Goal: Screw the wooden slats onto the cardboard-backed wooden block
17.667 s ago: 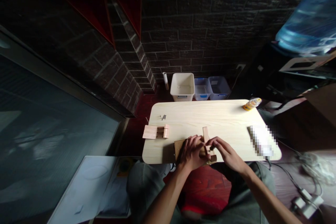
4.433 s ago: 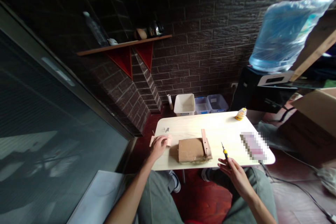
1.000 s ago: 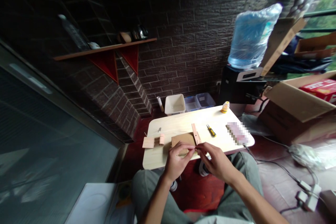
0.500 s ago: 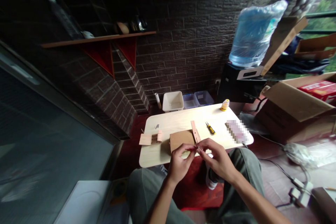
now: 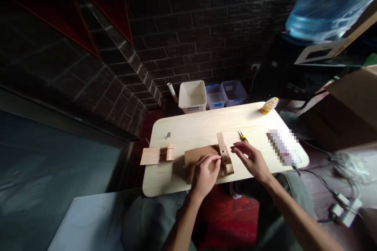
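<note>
My left hand [image 5: 206,172] is over a brown cardboard piece [image 5: 193,156], thumb and fingertips pinched together beside a wooden strip with holes [image 5: 221,144]. Whatever is in that pinch is too small or hidden to make out. The strip rests at the right side of the cardboard, with a short wood block [image 5: 229,169] at its near end. Right of the strip hovers my right hand [image 5: 252,160], fingers curved, thumb and index a little apart, nothing visible between them. Just beyond it lies a yellow and black screwdriver [image 5: 243,136], its handle partly covered by the hand.
On the pale table [image 5: 188,129] lie a joined wooden piece [image 5: 151,156] and small dark screws [image 5: 167,135] at left. A yellow-capped bottle [image 5: 269,106] and a blurred-out flat object [image 5: 282,147] are at right. Plastic bins [image 5: 193,96] stand behind the table.
My hands have come apart: the left lowered toward the wooden strip, the right moved right toward the screwdriver. The view has tilted down and closer to the table.
</note>
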{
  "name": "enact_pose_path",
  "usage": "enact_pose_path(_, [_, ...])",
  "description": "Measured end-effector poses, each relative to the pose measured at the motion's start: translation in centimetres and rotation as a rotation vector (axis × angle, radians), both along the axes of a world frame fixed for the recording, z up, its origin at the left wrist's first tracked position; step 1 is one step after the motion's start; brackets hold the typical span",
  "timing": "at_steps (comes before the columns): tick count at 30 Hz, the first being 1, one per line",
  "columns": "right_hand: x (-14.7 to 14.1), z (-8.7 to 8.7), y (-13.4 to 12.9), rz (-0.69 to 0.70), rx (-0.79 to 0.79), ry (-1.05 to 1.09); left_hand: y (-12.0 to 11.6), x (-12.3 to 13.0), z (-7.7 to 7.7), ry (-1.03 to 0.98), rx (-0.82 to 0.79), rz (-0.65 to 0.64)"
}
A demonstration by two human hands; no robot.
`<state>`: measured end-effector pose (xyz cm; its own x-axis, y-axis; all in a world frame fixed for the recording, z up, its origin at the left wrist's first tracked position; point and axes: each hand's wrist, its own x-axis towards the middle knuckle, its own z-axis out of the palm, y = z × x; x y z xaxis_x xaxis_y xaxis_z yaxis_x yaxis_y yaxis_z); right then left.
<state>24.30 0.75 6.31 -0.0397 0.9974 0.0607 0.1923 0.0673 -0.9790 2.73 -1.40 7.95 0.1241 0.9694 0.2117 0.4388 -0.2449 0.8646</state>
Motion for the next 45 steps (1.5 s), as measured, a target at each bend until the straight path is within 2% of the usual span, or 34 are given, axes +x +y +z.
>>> enact_pose_path(3, [-0.5, -2.4, 2.7, 0.041, -0.047, 0.022, 2.1, 0.7, -1.6, 0.083, -0.011, -0.017])
enact_pose_path(7, [-0.6, -4.3, 4.9, 0.062, -0.103, 0.043, 3.7, 1.4, -3.3, 0.148, -0.02, -0.013])
enact_pose_path(12, [0.2, -5.8, 5.5, 0.015, -0.178, 0.092, 4.3, 1.8, -4.5, 0.219, -0.023, -0.002])
enact_pose_path(17, [0.5, -6.7, 5.0, -0.019, -0.237, 0.164, 4.5, 1.9, -4.9, 0.192, -0.045, 0.019])
enact_pose_path(24, [-0.8, -6.4, 4.3, 0.001, -0.274, 0.198, 4.8, 1.9, -5.3, 0.208, -0.051, 0.025])
enact_pose_path(27, [-1.2, -6.3, 3.9, 0.019, -0.239, 0.143, 4.8, 1.9, -5.4, 0.209, -0.05, 0.029])
enact_pose_path(30, [-1.3, -6.0, 3.4, 0.052, -0.157, -0.032, 4.8, 2.0, -5.3, 0.18, -0.054, 0.043])
enact_pose_path(34, [-1.3, -5.8, 2.9, 0.145, 0.046, -0.273, 4.6, 1.9, -5.3, 0.198, -0.044, 0.04])
enact_pose_path(39, [-0.9, -5.0, 2.7, 0.194, 0.21, -0.347, 4.1, 1.7, -5.4, 0.257, 0.003, 0.011])
enact_pose_path(41, [-0.3, -4.1, 2.5, 0.095, 0.197, -0.309, 3.8, 1.7, -5.3, 0.266, 0.027, 0.006])
enact_pose_path(45, [1.3, -1.5, 1.2, -0.28, 0.088, -0.132, 3.2, 1.5, -5.2, 0.27, 0.103, 0.0])
